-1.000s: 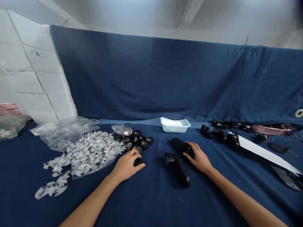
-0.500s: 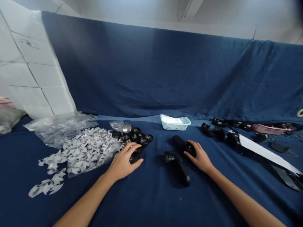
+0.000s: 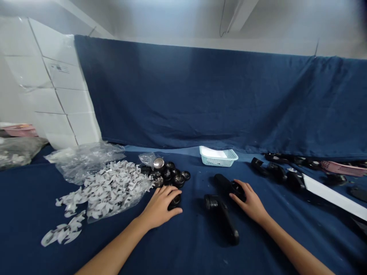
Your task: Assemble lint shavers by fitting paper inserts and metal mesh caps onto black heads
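Note:
My left hand [image 3: 160, 208] curls its fingers over a black round part [image 3: 174, 201] at the near side of a pile of similar parts [image 3: 169, 175]. One part in that pile shows a silvery dotted disc [image 3: 158, 163]. My right hand [image 3: 250, 202] has its thumb and fingers around the round head of a black handle-shaped piece [image 3: 223, 183] lying on the cloth. Between my hands lies a second black handle-shaped piece [image 3: 222, 219], its round end pointing away from me. The palm sides of both hands are hidden.
Left of the pile, many grey-white leaf-like pieces [image 3: 114, 187] spill from a clear plastic bag [image 3: 83, 154]. A light blue basket [image 3: 218, 161] holding something white stands at the back. Black parts [image 3: 295, 179], a white strip [image 3: 335, 194] and a pink basket [image 3: 342, 168] lie right.
The whole view has shifted, so the scene sits lower and further right. My left hand has closed in over the black round part; my right hand stays at the handle-shaped piece's head.

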`<action>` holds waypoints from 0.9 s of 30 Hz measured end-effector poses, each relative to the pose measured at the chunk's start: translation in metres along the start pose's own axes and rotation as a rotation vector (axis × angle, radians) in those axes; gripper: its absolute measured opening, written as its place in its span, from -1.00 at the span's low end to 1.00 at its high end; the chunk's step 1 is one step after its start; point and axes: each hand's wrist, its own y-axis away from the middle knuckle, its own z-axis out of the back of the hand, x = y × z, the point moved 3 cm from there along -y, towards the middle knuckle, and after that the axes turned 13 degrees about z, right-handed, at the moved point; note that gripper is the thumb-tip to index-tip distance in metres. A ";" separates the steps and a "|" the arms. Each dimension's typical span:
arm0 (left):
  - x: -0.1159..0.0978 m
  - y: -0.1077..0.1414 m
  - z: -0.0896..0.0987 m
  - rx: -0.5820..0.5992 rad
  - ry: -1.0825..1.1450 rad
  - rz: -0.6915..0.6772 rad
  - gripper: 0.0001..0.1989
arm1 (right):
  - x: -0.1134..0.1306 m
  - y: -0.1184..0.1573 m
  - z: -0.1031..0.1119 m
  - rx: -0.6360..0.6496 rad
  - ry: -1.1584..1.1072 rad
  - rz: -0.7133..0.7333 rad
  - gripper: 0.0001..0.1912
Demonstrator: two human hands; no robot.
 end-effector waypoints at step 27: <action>-0.007 -0.002 0.003 -0.023 -0.095 0.064 -0.60 | -0.004 -0.001 0.002 0.023 -0.080 -0.028 -0.42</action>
